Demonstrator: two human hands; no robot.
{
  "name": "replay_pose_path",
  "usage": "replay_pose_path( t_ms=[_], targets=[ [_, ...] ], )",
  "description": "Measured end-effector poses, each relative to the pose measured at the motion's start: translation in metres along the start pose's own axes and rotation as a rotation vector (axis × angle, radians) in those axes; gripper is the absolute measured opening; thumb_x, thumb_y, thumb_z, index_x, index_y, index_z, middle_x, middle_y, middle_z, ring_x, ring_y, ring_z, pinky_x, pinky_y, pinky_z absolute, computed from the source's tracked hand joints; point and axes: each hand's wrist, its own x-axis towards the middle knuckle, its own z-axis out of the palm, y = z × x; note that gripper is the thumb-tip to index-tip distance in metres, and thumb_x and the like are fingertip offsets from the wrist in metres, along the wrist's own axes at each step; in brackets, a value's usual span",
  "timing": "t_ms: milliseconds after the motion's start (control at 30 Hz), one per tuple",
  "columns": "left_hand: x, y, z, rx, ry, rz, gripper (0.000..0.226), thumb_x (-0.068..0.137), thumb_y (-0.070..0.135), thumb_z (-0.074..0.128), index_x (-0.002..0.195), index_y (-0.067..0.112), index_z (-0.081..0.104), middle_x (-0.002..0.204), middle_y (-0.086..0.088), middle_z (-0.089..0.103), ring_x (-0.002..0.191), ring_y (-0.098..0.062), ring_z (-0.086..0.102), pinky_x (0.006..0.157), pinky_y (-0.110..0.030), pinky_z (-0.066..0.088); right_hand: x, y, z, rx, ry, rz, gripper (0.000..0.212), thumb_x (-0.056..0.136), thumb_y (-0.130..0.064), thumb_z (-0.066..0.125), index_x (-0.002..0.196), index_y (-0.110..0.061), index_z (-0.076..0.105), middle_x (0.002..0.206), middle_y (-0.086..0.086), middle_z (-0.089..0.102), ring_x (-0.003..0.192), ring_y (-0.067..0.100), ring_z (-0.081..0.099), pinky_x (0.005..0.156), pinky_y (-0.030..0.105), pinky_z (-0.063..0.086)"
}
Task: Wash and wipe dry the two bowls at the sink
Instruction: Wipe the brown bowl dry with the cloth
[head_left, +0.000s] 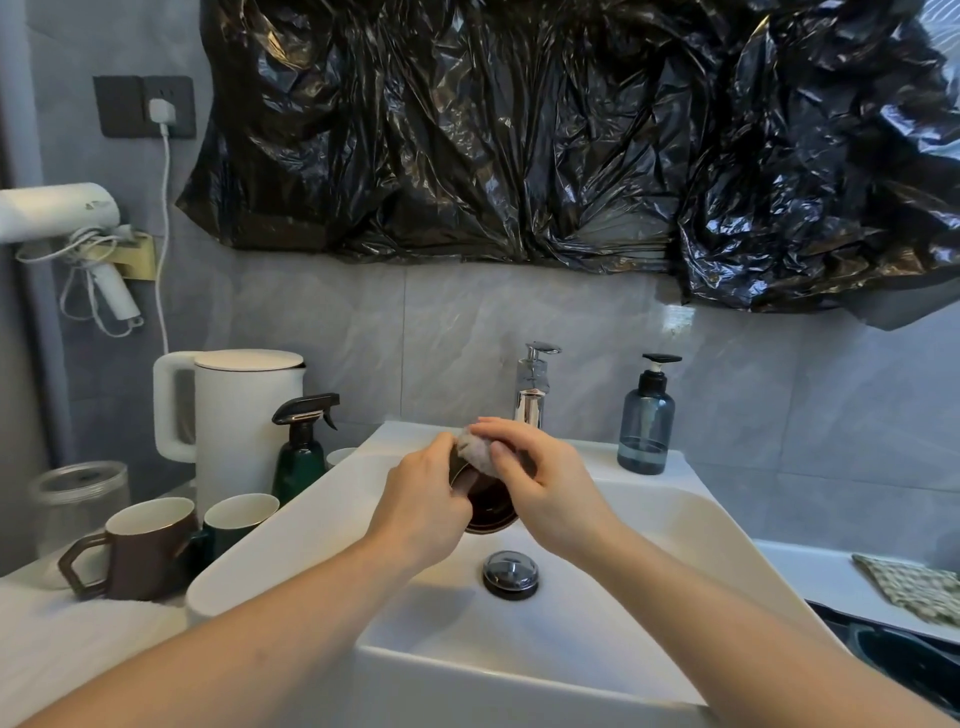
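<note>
Over the white sink (675, 525), below the chrome tap (530, 395), I hold a small dark brown bowl (491, 506) tilted on its side. My left hand (423, 499) grips the bowl's left rim, fingers curled round it. My right hand (540, 483) pinches a grey scrubbing pad (475, 449) against the bowl's upper edge. Most of the bowl is hidden behind both hands. A dark green bowl (904, 657) sits low at the right edge, partly cut off.
The chrome drain plug (510, 574) lies in the basin. Left of the sink stand a brown mug (140, 551), a green mug (236, 522), a green spray bottle (300, 447), a white kettle (234, 415) and a glass jar (78, 499). A blue soap dispenser (647, 421) and patterned cloth (914, 587) are right.
</note>
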Motion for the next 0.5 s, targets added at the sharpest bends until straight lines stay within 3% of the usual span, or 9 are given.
replay_pose_path(
  t_ms=[67, 133, 233, 300, 367, 433, 500],
  targets=[
    [0.001, 0.001, -0.001, 0.009, 0.025, -0.005, 0.013, 0.099, 0.020, 0.064, 0.111, 0.021, 0.061, 0.107, -0.003, 0.073, 0.100, -0.034, 0.063, 0.081, -0.044, 0.051, 0.001, -0.001, -0.004, 0.049, 0.019, 0.113, 0.028, 0.107, -0.029, 0.049, 0.120, -0.037, 0.072, 0.110, -0.017, 0.074, 0.102, -0.001, 0.067, 0.087, 0.024, 0.055],
    [0.000, 0.003, -0.001, 0.015, 0.036, -0.003, 0.010, 0.100, 0.022, 0.065, 0.108, 0.021, 0.059, 0.106, -0.003, 0.072, 0.099, -0.034, 0.062, 0.082, -0.043, 0.050, 0.000, 0.000, -0.009, 0.055, 0.017, 0.180, 0.030, 0.108, -0.039, 0.044, 0.117, -0.041, 0.072, 0.101, -0.016, 0.076, 0.095, -0.001, 0.069, 0.084, 0.023, 0.055],
    [-0.001, 0.004, 0.001, 0.010, 0.007, -0.001, 0.013, 0.100, 0.021, 0.064, 0.112, 0.022, 0.060, 0.109, -0.004, 0.073, 0.101, -0.036, 0.063, 0.083, -0.045, 0.052, -0.002, 0.000, -0.009, 0.018, 0.011, 0.133, 0.027, 0.107, -0.036, 0.047, 0.119, -0.038, 0.072, 0.103, -0.020, 0.074, 0.096, -0.008, 0.066, 0.083, 0.014, 0.050],
    [-0.001, 0.004, 0.001, 0.006, -0.006, 0.002, 0.021, 0.098, 0.018, 0.063, 0.118, 0.024, 0.060, 0.110, -0.004, 0.074, 0.101, -0.036, 0.065, 0.078, -0.042, 0.050, -0.003, -0.001, -0.004, -0.040, 0.000, -0.018, 0.026, 0.104, -0.025, 0.054, 0.120, -0.033, 0.073, 0.116, -0.019, 0.070, 0.109, -0.008, 0.063, 0.092, 0.010, 0.046],
    [-0.001, 0.003, 0.000, 0.001, 0.004, 0.005, 0.024, 0.098, 0.017, 0.063, 0.120, 0.024, 0.061, 0.109, -0.004, 0.074, 0.101, -0.036, 0.065, 0.075, -0.039, 0.046, -0.002, -0.001, -0.001, -0.061, 0.005, -0.066, 0.025, 0.103, -0.023, 0.057, 0.122, -0.029, 0.073, 0.122, -0.019, 0.069, 0.119, -0.005, 0.059, 0.100, 0.012, 0.044],
    [0.000, 0.003, -0.001, -0.013, 0.033, -0.014, 0.019, 0.099, 0.018, 0.064, 0.117, 0.023, 0.063, 0.106, -0.003, 0.074, 0.099, -0.034, 0.064, 0.076, -0.038, 0.045, 0.001, 0.004, -0.003, 0.041, 0.016, 0.084, 0.023, 0.105, -0.033, 0.053, 0.117, -0.033, 0.074, 0.110, -0.017, 0.074, 0.108, -0.002, 0.066, 0.094, 0.018, 0.051],
    [0.001, 0.002, -0.003, -0.035, 0.063, -0.037, 0.016, 0.101, 0.021, 0.065, 0.116, 0.024, 0.064, 0.104, -0.001, 0.072, 0.094, -0.030, 0.063, 0.079, -0.038, 0.047, 0.003, 0.015, -0.005, 0.082, 0.014, 0.230, 0.035, 0.108, -0.043, 0.042, 0.105, -0.028, 0.073, 0.097, -0.009, 0.076, 0.098, 0.008, 0.070, 0.091, 0.033, 0.056]
  ],
)
